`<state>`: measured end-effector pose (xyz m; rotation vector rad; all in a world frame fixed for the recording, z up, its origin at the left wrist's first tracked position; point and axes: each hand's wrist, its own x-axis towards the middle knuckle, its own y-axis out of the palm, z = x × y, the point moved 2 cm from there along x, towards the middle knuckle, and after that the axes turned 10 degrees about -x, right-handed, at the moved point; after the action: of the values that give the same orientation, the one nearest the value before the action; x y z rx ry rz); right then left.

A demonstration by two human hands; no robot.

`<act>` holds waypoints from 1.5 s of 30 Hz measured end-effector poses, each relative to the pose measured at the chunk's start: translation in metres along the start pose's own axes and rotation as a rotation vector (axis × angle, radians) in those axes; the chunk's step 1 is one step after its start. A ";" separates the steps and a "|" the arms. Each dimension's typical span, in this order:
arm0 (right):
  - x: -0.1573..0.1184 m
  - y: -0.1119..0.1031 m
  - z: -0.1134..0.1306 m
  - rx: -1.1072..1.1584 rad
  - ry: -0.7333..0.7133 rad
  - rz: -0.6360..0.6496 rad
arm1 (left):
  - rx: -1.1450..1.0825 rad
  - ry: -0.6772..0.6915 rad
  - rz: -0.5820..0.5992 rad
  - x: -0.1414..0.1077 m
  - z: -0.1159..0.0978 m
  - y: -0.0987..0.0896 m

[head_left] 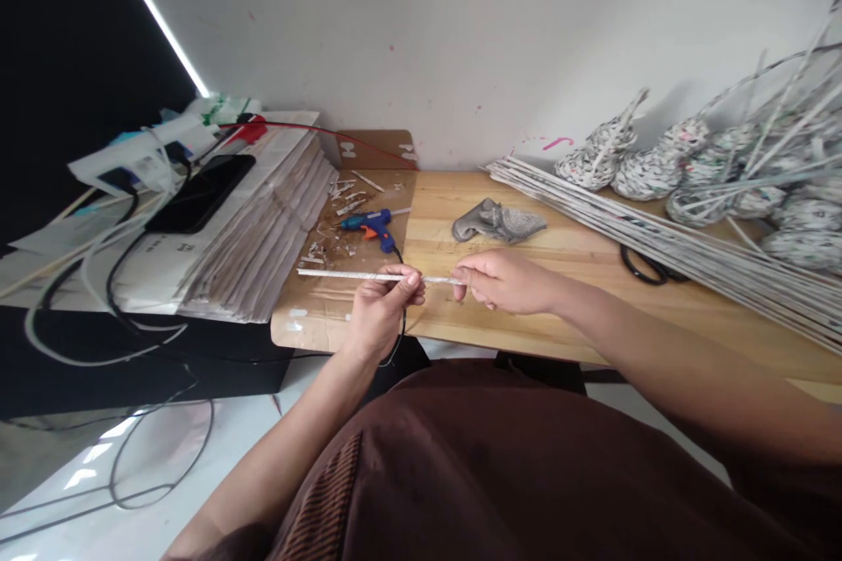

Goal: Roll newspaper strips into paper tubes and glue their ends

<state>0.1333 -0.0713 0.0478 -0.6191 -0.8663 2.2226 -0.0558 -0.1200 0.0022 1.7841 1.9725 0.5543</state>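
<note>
A thin white rolled-paper stick [335, 274] lies level across both my hands, above the near edge of the table. My left hand [381, 307] pinches it near its middle, and a length of it sticks out to the left. At its right end my right hand [503, 280] is closed round it, so that end is hidden in the fingers. Just beyond my left hand rests a blue glue gun [378, 226] with an orange trigger, on a brown cardboard sheet [309, 316]. Farther off lies a crumpled grey cloth glove [500, 221].
On the left rises a tall stack of paper [263, 237] bearing a black phone [197, 193] and a power strip [141, 158] with cables. To the right lie a bundle of paper sticks [624, 232], black-handled scissors [645, 265] and several woven paper pieces [651, 171]. A wall stands behind.
</note>
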 end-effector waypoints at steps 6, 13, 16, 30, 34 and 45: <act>-0.005 -0.009 -0.003 0.050 0.111 0.107 | -0.031 -0.022 -0.020 0.001 -0.004 -0.005; -0.009 0.003 0.010 -0.233 -0.153 -0.202 | 0.013 -0.076 -0.014 -0.001 0.003 0.005; -0.011 0.000 0.002 -0.230 -0.085 -0.166 | 0.047 -0.020 -0.028 0.001 0.000 -0.001; -0.023 0.002 0.003 -0.182 -0.069 -0.168 | 0.080 -0.038 0.049 0.004 0.001 -0.001; -0.028 -0.005 -0.002 -0.052 0.084 -0.010 | 0.044 0.006 0.028 0.006 -0.003 -0.007; -0.032 0.000 0.000 0.008 0.057 -0.011 | 0.071 -0.058 0.103 0.000 -0.001 0.002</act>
<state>0.1541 -0.0944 0.0536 -0.6693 -0.8296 2.1871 -0.0546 -0.1195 0.0045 1.9314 1.8919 0.4646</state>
